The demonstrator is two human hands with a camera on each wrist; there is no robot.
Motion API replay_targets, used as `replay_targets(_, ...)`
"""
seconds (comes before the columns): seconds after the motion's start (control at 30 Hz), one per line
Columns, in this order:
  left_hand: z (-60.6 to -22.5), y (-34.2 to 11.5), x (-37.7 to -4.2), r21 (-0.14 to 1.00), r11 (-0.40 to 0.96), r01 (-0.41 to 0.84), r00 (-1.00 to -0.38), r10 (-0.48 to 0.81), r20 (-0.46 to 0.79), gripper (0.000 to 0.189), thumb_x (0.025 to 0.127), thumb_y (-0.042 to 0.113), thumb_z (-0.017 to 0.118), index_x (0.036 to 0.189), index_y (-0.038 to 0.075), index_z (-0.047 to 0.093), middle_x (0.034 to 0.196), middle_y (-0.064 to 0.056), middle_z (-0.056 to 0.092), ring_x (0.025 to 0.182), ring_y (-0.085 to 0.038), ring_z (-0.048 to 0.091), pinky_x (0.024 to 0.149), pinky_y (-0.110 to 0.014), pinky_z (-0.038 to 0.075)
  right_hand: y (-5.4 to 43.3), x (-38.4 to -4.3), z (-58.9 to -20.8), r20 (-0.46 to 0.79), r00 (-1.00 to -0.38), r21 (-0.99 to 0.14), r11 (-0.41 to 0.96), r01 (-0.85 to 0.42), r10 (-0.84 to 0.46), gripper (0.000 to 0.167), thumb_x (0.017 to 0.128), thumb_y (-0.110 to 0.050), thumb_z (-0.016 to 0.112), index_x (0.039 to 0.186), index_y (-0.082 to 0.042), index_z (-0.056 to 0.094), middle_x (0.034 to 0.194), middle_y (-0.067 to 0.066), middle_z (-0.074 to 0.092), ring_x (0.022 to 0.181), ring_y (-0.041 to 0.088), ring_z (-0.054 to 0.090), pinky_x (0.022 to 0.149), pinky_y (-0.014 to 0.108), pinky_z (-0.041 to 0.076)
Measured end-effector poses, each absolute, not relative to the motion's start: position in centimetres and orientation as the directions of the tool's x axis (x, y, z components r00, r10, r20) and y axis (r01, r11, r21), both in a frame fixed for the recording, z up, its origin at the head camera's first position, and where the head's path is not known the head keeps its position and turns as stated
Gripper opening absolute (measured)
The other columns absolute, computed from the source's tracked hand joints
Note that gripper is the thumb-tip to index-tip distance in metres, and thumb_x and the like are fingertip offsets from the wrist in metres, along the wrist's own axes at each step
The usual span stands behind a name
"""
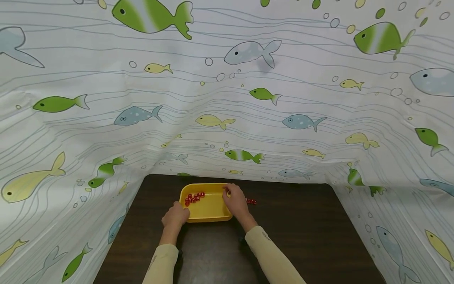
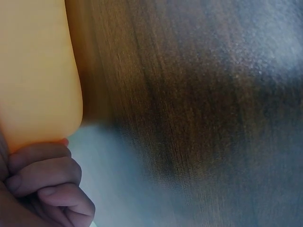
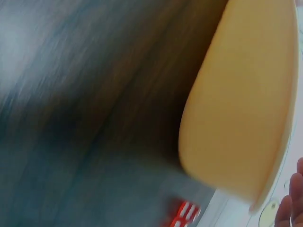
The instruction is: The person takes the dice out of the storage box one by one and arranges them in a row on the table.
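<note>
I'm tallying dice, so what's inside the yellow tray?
In the yellow tray, red dice cluster toward the left; the right hand covers part of the right end, hiding anything behind it.

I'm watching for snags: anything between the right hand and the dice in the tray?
Nothing visible. The right hand is at the right end of the yellow tray, with only bare tray floor between it and the red dice at the left. The left hand, at the near-left corner, lies outside that path.
</note>
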State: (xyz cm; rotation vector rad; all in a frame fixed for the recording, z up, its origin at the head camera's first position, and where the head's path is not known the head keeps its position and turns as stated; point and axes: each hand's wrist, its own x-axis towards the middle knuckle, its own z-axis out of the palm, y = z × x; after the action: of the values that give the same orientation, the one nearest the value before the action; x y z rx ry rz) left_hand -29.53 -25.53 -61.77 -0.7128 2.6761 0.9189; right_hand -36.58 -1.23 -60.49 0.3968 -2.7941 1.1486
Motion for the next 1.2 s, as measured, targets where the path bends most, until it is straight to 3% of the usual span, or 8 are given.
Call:
replay_targets(0.3,-61.8,-25.7,-29.7,0.508,0.688,-0.518,-0.853,-0.375,-0.363,0.051,0.097,0.025,0.059,0.132,-0.009,0.047,0.089,-0.019,0.057,0.076,-0.033,0.058,0.074,-0.045,0.046,-5.4,-36.3,-61.4,0.05,-0.915,-0.596,0.723,-0.349,-0.4,0.031,0.104,-0.022,0.069,0.134,-0.016,0.073,0.115,-0.002,0.074,0.094,0.013,0.062,0.092,0.037,0.058)
replay_targets(0.57,-61.8,-25.7,-29.7,0.514,0.688,-0.512,-0.857,-0.366,-0.363,0.052,0.096,0.025,0.06,0.133,-0.01,0.048,0.09,-0.02,0.059,0.076,-0.034,0.059,0.073,-0.046,0.048,-7.8,-36.7,-62.2,-0.087,-0.873,-0.558,0.749,-0.356,-0.48,0.038,0.108,-0.028,0.064,0.144,-0.021,0.068,0.137,0.001,0.072,0.105,0.016,0.064,0.108,0.045,0.055)
replay_targets(0.8,-61.7,-25.6,-29.6,0.509,0.686,-0.52,-0.853,-0.385,-0.353,0.051,0.094,0.025,0.061,0.131,-0.008,0.05,0.09,-0.019,0.06,0.075,-0.033,0.059,0.075,-0.047,0.049,-8.8,-36.5,-63.1,-0.158,-0.84,-0.487,0.781,-0.391,-0.519,0.055,0.1,-0.027,0.065,0.155,-0.028,0.059,0.122,0.002,0.07,0.091,0.016,0.058,0.088,0.036,0.053)
replay_targets(1.0,-61.4,-25.5,-29.8,0.513,0.689,-0.512,-0.858,-0.38,-0.346,0.048,0.096,0.025,0.059,0.13,-0.008,0.051,0.09,-0.019,0.06,0.075,-0.033,0.06,0.074,-0.048,0.048,-8.7,-36.6,-63.0,-0.159,-0.846,-0.478,0.789,-0.385,-0.509,0.051,0.101,-0.029,0.064,0.151,-0.023,0.063,0.137,0.004,0.069,0.104,0.018,0.061,0.103,0.042,0.054)
replay_targets(1.2,-61.5,-25.6,-29.5,0.516,0.687,-0.512,-0.857,-0.372,-0.356,0.046,0.098,0.025,0.057,0.129,-0.009,0.051,0.09,-0.019,0.06,0.075,-0.033,0.059,0.074,-0.048,0.047,-8.6,-36.3,-63.3,-0.157,-0.861,-0.479,0.8,-0.363,-0.484,0.044,0.104,-0.03,0.062,0.147,-0.023,0.065,0.139,0.003,0.069,0.109,0.017,0.063,0.109,0.045,0.053)
